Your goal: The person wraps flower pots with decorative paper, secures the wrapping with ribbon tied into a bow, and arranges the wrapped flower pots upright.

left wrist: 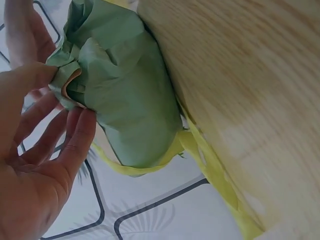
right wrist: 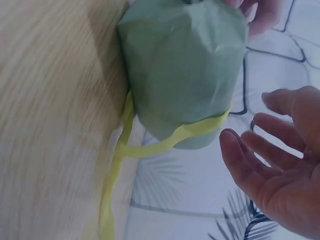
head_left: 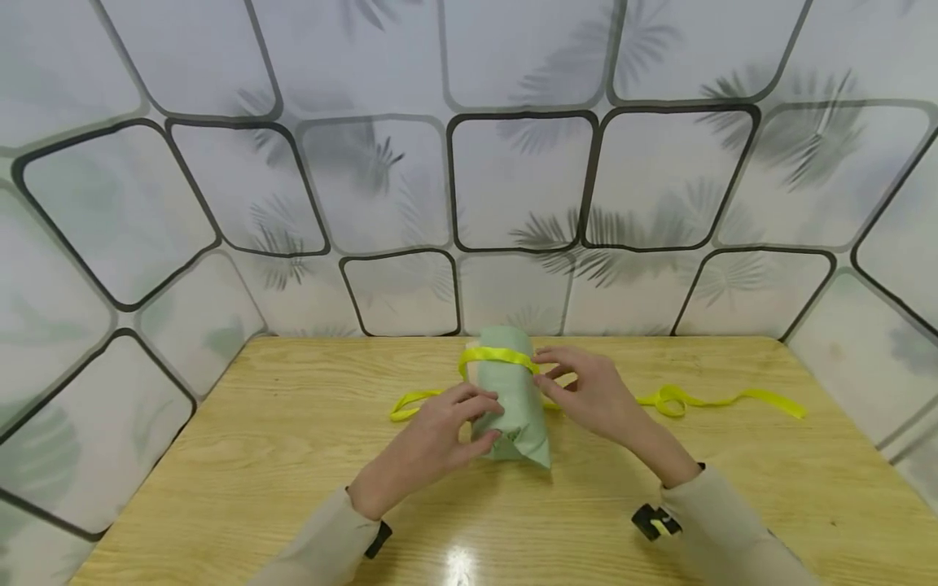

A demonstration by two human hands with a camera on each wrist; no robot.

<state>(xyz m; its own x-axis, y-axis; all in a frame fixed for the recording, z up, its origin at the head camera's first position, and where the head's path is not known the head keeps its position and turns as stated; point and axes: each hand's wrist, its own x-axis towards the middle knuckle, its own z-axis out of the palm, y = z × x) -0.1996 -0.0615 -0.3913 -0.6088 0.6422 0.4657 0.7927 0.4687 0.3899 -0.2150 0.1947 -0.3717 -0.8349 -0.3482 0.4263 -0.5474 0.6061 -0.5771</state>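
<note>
A package [head_left: 516,399] wrapped in pale green paper lies on the wooden table in the head view. A yellow ribbon [head_left: 498,355] passes round its far part, with tails out to both sides. My left hand [head_left: 440,427] holds the package near its close end. In the left wrist view, the thumb and fingertips [left wrist: 86,120] bear on the folded, gathered paper [left wrist: 75,82]. At the package's right side, beside the ribbon band, is my right hand [head_left: 597,395]. Its fingers [right wrist: 235,155] are spread and loosely bent, apart from the paper in the right wrist view.
The ribbon's right tail [head_left: 777,400] curls across the table [head_left: 293,456], and a ribbon loop [head_left: 410,404] lies to the left. Behind the table's far edge stands a wall covering [head_left: 520,179] with dark outlined squares and leaf prints.
</note>
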